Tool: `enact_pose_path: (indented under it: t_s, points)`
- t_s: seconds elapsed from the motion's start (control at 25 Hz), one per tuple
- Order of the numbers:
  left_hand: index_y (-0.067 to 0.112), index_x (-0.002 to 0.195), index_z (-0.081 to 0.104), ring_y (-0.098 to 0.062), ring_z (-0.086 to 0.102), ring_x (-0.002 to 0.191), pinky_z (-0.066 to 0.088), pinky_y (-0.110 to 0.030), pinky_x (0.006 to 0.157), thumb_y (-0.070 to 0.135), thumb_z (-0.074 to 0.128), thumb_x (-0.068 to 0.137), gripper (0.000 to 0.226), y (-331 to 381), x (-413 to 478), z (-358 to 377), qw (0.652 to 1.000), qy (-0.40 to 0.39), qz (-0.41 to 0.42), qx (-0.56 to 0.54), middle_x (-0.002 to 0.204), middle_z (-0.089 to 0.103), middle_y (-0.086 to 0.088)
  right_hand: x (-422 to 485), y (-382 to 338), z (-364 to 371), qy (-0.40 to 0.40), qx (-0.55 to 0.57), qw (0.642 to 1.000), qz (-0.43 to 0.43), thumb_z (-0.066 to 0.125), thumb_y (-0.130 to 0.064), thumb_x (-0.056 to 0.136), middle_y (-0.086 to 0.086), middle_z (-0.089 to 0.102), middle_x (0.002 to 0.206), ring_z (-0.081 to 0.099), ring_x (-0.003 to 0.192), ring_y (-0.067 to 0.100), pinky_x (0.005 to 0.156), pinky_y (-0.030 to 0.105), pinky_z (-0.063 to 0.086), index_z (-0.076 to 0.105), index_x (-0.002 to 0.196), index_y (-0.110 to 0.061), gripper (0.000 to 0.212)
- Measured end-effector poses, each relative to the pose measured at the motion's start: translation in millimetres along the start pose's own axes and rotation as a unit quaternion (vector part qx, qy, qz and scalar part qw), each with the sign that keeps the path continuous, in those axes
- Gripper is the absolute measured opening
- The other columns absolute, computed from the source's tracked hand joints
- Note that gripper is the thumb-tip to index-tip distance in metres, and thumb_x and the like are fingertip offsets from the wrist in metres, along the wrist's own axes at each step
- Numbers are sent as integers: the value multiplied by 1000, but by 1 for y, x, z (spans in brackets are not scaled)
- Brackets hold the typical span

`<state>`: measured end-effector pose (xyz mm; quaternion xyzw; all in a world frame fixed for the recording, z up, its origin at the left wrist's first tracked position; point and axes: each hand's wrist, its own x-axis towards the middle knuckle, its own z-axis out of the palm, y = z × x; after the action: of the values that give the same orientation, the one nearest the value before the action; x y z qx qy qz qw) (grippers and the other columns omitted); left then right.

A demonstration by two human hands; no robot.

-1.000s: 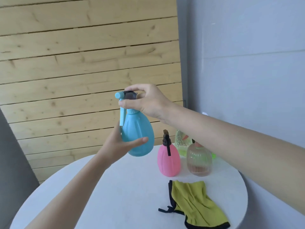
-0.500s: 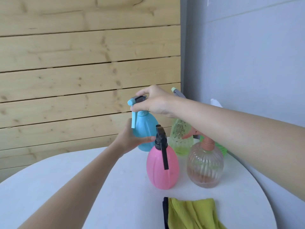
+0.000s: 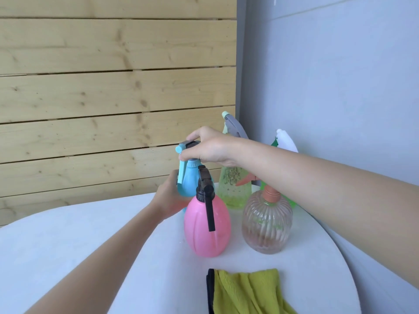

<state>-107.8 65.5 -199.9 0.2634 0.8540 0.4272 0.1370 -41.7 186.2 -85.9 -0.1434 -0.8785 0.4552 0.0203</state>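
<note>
Blue bottle [image 3: 189, 181] held in both hands, upright, at the back of the table [image 3: 90, 234]; likely being set down.
Left hand [image 3: 169, 198] wraps the belly, fingers curled round it and mostly hidden. Right hand [image 3: 210, 148] pinches the spray head from above, fingers closed on it. The base is hidden behind the pink bottle [image 3: 207, 225], so table contact can't be told. Next move probably: seat it flat and let go without knocking the pink or green bottle [image 3: 231, 189].

Both bare forearms reach forward. Right hand [image 3: 210, 148] is palm-down with the wrist bent, fingers [image 3: 194, 133] curled over the bottle [image 3: 189, 184] head, pinching it. Left hand [image 3: 169, 198] comes in lower from the left, cupped on the bottle's side. Its fingertips are hidden, but it seems a wrap-round grip.
</note>
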Motion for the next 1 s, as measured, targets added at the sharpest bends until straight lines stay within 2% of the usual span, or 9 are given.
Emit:
enact_pose_path:
  t_s: [0.12,0.2,0.36,0.56,0.68,0.76,0.84,0.92,1.0]
  points:
    - [21,118,51,-17,60,97,52,-33,80,50,69,45,80,-1,-6,1,1000,-3,-9,2,103,64,3,-7,0,0,-16,-9,1000,0,73,-21,83,7,51,131,50,120,20,98,25,40,41,140,-10,67]
    - [21,127,49,-16,59,102,47,-28,79,41,75,55,78,1,-8,-2,1000,-17,-17,10,109,63,4,-16,-5,-5,-1,-20,1000,0,70,-22,86,6,48,135,46,126,20,99,25,35,37,144,-12,68]
    - [23,143,34,-22,50,124,41,-30,97,37,74,79,77,4,-24,-22,998,-11,-21,63,134,51,0,-48,-17,-22,64,8,997,-42,63,-19,91,6,48,140,49,125,21,100,28,37,41,142,-18,56]
    - [20,142,38,-23,52,122,44,-32,92,21,58,93,53,15,-73,-54,991,65,-6,120,139,47,-10,-105,-20,-23,75,70,989,-104,57,-19,94,-1,58,132,65,95,9,98,33,49,49,136,-20,43]
    - [18,137,45,-22,54,117,44,-34,93,21,56,94,45,27,-117,-59,979,115,25,166,133,51,-6,-140,-7,-15,67,91,987,-111,56,-20,94,-4,64,122,64,102,8,99,35,49,54,129,-19,36]
    - [18,134,48,-21,54,116,45,-38,93,23,55,93,41,30,-149,-51,966,133,53,216,132,53,-3,-163,11,1,80,62,986,-130,55,-17,95,-5,64,121,60,110,7,96,20,47,58,126,-17,31]
    - [20,133,49,-20,54,113,46,-40,91,25,52,94,39,27,-175,-34,953,133,85,257,133,52,1,-180,38,19,147,-16,975,-165,54,-15,95,-5,65,117,60,105,6,85,3,42,63,121,-15,28]
    - [23,135,47,-19,52,114,46,-37,89,28,48,97,39,22,-195,-10,947,109,107,281,135,48,5,-190,67,35,184,-68,960,-201,54,-15,95,-4,64,117,59,107,11,94,18,45,63,120,-14,27]
    - [25,141,42,-16,43,124,42,-32,96,33,41,99,42,14,-208,16,939,46,143,310,141,42,7,-195,96,49,126,-120,966,-190,50,-21,97,-1,55,134,48,125,14,109,31,36,56,130,-14,34]
